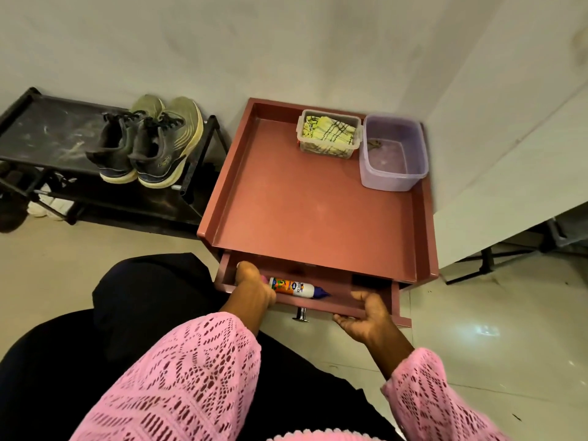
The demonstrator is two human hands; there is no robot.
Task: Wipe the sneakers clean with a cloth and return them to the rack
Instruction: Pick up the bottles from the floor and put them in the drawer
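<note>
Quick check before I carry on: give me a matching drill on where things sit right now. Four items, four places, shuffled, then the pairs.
Items:
1. sneakers
2. glue bottle
3. folded cloth
4. purple tub

Places:
A. inside the clear box at the back of the red table top
B. in the open drawer, beside the left hand
C. on the top shelf of the black rack
D. at the back right corner of the red table top

Pairs: 1-C, 2-B, 3-A, 4-D
</note>
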